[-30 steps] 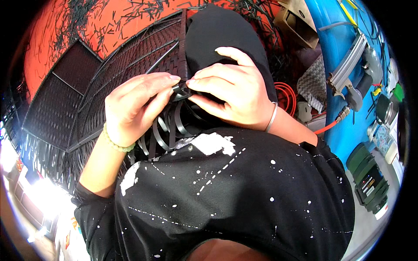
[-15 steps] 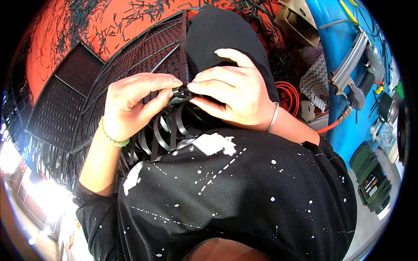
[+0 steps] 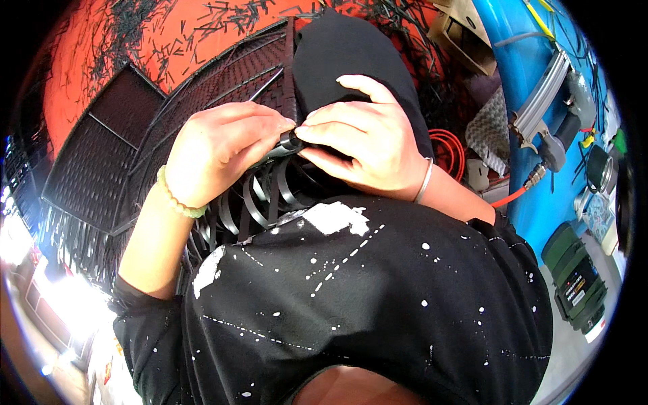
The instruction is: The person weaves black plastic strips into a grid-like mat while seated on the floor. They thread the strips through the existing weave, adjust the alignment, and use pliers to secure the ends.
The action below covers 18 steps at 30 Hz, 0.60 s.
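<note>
A dark woven panel of flat black strips on a frame lies across my lap, beside my black-clad leg. At its near corner, my left hand pinches a black strip between thumb and fingers, where it bends round the frame's edge. My right hand presses its thumb and fingertips on the same spot from the right, the index finger raised away. Several loose strip ends curl down below my hands. My fingers partly hide the strip's exact path.
Black strip scraps litter the red floor. On the right, a blue surface holds a silver air stapler with an orange hose. Nearby are a cardboard box, a coiled red hose and a dark green case.
My left hand has rolled over and moved slightly right, its fingers closing nearer to my right hand. My right hand has barely moved.
</note>
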Each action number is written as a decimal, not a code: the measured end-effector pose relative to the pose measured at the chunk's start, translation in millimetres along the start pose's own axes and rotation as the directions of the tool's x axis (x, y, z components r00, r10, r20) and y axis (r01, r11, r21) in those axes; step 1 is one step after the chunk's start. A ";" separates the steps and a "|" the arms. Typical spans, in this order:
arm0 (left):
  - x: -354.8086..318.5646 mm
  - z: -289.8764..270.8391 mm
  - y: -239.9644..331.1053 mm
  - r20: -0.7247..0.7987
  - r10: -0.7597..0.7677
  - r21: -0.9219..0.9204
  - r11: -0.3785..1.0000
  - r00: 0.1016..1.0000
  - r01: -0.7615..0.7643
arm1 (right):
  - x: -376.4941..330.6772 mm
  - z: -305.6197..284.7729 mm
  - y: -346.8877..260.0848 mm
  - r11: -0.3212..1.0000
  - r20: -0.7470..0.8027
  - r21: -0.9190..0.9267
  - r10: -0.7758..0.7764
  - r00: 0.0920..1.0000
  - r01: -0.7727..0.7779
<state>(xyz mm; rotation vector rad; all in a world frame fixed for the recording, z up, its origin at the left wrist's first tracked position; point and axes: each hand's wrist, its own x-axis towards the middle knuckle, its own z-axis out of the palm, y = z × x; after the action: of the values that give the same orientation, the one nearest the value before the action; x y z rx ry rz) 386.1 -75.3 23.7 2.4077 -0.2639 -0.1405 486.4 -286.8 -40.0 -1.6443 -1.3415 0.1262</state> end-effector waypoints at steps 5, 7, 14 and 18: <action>-6.1 -4.5 7.8 -0.069 0.031 0.087 0.996 0.997 -0.025 | -0.4 -0.3 -0.3 1.000 -0.001 0.004 0.004 1.000 -0.004; -5.5 -3.5 7.9 -0.063 0.058 0.112 0.992 0.996 -0.051 | -0.5 0.0 0.1 1.000 -0.001 0.003 0.006 1.000 -0.006; 5.6 -3.6 -1.1 0.050 0.111 0.135 0.984 0.993 -0.117 | -0.8 2.9 1.0 1.000 -0.048 -0.006 -0.027 0.998 0.027; 8.7 -7.5 5.9 0.056 0.105 0.159 0.981 0.993 -0.112 | -2.4 1.1 -1.5 1.000 -0.028 0.003 -0.009 1.000 0.009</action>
<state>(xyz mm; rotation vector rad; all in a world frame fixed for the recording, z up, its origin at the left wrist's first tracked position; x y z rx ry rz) 394.9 -76.8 33.0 2.5464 -0.4435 -0.1310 483.8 -288.2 -40.6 -1.6315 -1.3267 0.1002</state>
